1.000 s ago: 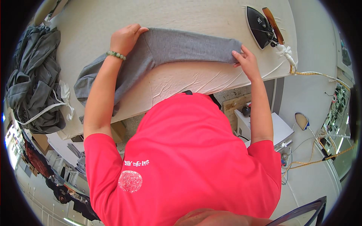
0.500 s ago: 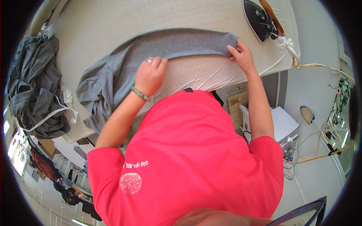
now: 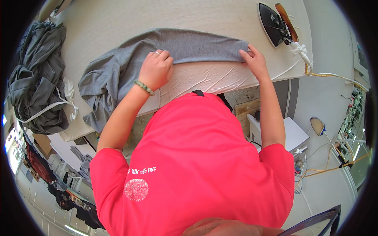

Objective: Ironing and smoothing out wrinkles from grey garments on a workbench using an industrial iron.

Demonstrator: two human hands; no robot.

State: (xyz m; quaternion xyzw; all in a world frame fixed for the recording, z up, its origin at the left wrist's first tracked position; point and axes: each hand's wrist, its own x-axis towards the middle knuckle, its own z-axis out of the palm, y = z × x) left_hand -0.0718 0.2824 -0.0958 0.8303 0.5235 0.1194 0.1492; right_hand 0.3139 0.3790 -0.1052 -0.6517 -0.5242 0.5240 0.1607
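Note:
A grey knit garment (image 3: 197, 45) lies across the padded, white-covered table (image 3: 220, 17). Its long narrow part, like a sleeve or leg, is stretched flat toward the right, while the wider part at left is bunched in folds. At the near edge of this narrow part, my left hand (image 3: 156, 70) has its fingers curled onto the fabric. The thumb of that hand is hidden. My right hand (image 3: 254, 61) pinches the right end of the narrow part between thumb and fingers.
An iron (image 3: 273, 25) with a wooden handle rests at the far right of the table, its cord and hose (image 3: 327, 74) trailing off rightward. A heap of dark grey garments (image 3: 39, 78) with a white tie sits at the left edge. Below right stands a white cabinet (image 3: 291, 131).
My left hand has moved slightly up and left along the garment's near edge. My right hand still pinches the end. The whole view has shifted a little.

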